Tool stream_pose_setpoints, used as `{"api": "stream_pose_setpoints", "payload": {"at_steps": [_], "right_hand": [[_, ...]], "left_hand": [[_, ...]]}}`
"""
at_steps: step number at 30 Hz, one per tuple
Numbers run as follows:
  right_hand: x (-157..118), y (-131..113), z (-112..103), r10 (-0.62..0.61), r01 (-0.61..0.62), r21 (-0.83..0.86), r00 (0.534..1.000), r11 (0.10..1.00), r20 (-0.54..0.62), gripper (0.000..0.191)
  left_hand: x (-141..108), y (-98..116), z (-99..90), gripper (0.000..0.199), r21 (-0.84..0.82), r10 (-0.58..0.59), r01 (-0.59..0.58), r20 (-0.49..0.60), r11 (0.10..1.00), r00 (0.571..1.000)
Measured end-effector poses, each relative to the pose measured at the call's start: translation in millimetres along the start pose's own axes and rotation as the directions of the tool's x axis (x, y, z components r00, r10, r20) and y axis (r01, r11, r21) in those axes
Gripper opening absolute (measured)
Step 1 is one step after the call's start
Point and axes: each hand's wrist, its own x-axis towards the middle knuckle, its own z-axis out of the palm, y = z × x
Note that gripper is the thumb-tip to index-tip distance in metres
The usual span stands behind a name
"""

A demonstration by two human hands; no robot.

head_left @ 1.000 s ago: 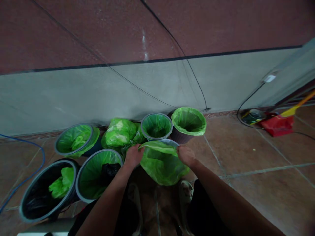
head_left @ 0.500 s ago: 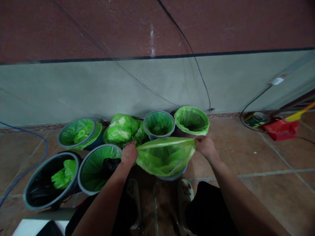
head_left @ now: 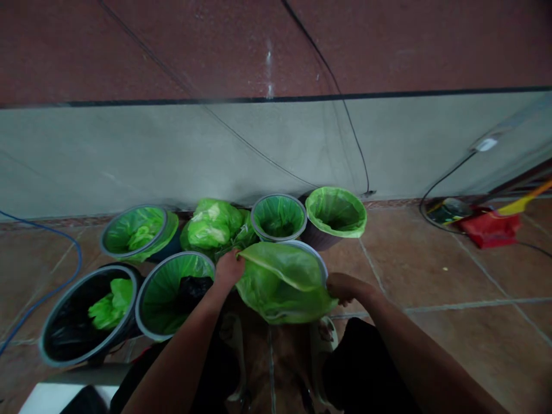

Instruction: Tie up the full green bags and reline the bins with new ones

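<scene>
A thin green bin bag [head_left: 280, 282] spreads over the mouth of a trash bin, whose pale rim [head_left: 317, 253] shows at the back right. My left hand [head_left: 230, 269] is closed on the bag's left edge. At the lower right edge, my right hand [head_left: 347, 287] grips the same bag. The bag's opening sags between both hands, and most of the bin beneath is hidden. Just behind stand a grey-rimmed bin [head_left: 279, 217] and a dark bin [head_left: 336, 211], both lined with green bags.
Left of my hands are a bin with a black bag inside [head_left: 150, 310], a black-lined bin [head_left: 64, 322], another green-lined bin [head_left: 112, 230] and a full green bag [head_left: 211, 227]. A blue cable [head_left: 80, 259] lies far left; a red dustpan [head_left: 494, 229] sits at right.
My right hand has come down and toward me, pulling the bag's right side lower. The bin's back rim now shows. My left hand has barely moved.
</scene>
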Motion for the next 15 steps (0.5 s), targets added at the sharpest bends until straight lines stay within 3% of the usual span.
{"api": "stream_pose_setpoints", "payload": {"at_steps": [1,3,5,6,7,10,11,15], "right_hand": [[2.5,-0.5,-0.5,-0.030,0.030,-0.011,0.998,0.999,-0.046,0.018],[8.7,0.0,-7.0,-0.065,0.077,0.033,0.959,0.997,-0.277,0.022],[14.5,3.2,-16.0,-0.003,0.043,0.063,0.850,0.997,-0.527,0.031],[16.6,5.7,-19.4,0.041,-0.008,0.058,0.804,0.998,-0.593,0.032],[17.8,8.7,-21.6,0.078,-0.073,0.032,0.792,0.997,-0.606,0.031],[16.4,18.8,-22.2,0.161,-0.251,-0.121,0.853,0.960,-0.496,0.026],[14.8,22.2,-22.1,0.193,-0.299,-0.150,0.853,0.942,-0.486,0.026],[8.2,34.1,-26.7,0.346,-0.474,-0.100,0.756,0.875,-0.555,0.036]], "left_hand": [[-0.9,1.8,3.4,0.033,-0.013,0.020,-0.019,0.020,1.000,1.000],[-2.1,6.1,9.3,0.032,-0.074,0.065,-0.061,0.047,0.995,0.997],[-2.3,11.0,13.3,0.034,-0.158,0.100,-0.091,0.047,0.983,0.994],[-2.3,13.3,14.5,0.037,-0.188,0.105,-0.096,0.040,0.978,0.994],[-2.2,15.3,15.0,0.039,-0.200,0.105,-0.097,0.033,0.975,0.994],[-2.4,17.4,13.2,0.043,-0.106,0.073,-0.070,0.021,0.992,0.997],[-2.5,16.2,11.5,0.044,-0.045,0.055,-0.054,0.014,0.998,0.998],[-2.5,5.7,1.8,0.045,0.148,-0.023,0.034,-0.072,0.988,0.997]]}}
